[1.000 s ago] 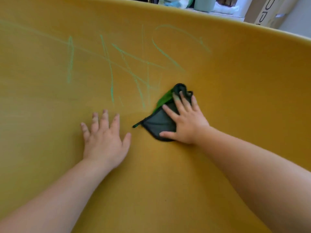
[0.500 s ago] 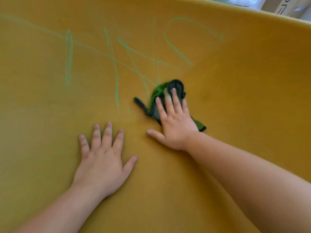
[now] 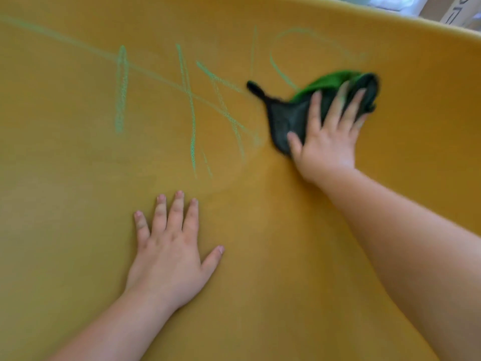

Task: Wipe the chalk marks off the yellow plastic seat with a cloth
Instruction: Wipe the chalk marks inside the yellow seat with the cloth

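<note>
Head view: seat (image 3: 78,230) of yellow plastic fills the picture, its rim curving across the top from 11 to 2 o'clock.
Chalk marks (image 3: 190,100): green lines and scribbles, thick from 10 to 12 o'clock on the seat; a fainter loop sits at 1 o'clock, just above the cloth.
Cloth (image 3: 291,118): dark with a bright green fold, bunched and blurred, lying flat on the seat at 1 o'clock, one thin corner trailing toward 12 o'clock.
Right hand (image 3: 328,142): fingers spread, palm pressing down on the cloth; it pins the cloth to the plastic rather than clutching it.
Left hand (image 3: 169,251): flat and splayed on bare seat at 6 o'clock, holding nothing, well apart from the other hand, likely as a brace.
Step in hand: wiping, by my reading, with the cloth at the right edge of the marks; the blur suggests a stroke under way.
Progress: early, I judge, since most lines remain bold.
Next move: calls for a firm sweep toward 10 o'clock across the crossed lines, keeping the cloth under the palm so it does not slip out.
Containers: none in play; only blurred shapes beyond the rim at 1 o'clock, contents not readable.
</note>
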Demonstrator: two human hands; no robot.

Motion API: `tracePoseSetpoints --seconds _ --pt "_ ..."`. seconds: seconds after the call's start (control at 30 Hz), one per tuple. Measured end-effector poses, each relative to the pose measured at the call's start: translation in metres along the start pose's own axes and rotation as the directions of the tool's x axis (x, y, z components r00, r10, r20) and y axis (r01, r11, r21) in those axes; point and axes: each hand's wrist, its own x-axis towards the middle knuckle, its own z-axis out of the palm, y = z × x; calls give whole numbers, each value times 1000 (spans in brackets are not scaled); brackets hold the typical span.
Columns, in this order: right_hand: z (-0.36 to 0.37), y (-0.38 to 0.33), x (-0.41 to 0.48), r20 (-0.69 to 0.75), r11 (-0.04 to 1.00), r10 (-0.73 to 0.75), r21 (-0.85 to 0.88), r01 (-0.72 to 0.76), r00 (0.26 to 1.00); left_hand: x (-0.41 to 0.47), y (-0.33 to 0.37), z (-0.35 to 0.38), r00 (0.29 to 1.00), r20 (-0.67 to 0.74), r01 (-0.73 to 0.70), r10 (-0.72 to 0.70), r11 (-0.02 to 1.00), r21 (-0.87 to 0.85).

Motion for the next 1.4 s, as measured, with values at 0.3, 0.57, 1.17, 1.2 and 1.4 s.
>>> tracePoseSetpoints --seconds 0.3,0.57,1.17,1.2,1.4 --pt "2 12 -69 354 742 -638 46 669 684 0 0 -1 1000 -9 21 -21 1000 2" --pt "-46 47 47 33 984 -131 -115 134 991 2 3 -2 1000 -15 18 -18 1000 5" --pt "-46 48 49 -118 999 -31 38 36 993 1 0 -2 1000 -28 -1 0 1000 -10" --pt "-46 38 54 -144 997 2 72 8 990 1 1 -3 999 -36 1 -2 1000 -16" --pt "0 -58 -2 18 952 -263 165 256 965 3 -1 5 1000 -21 3 -4 1000 -7"
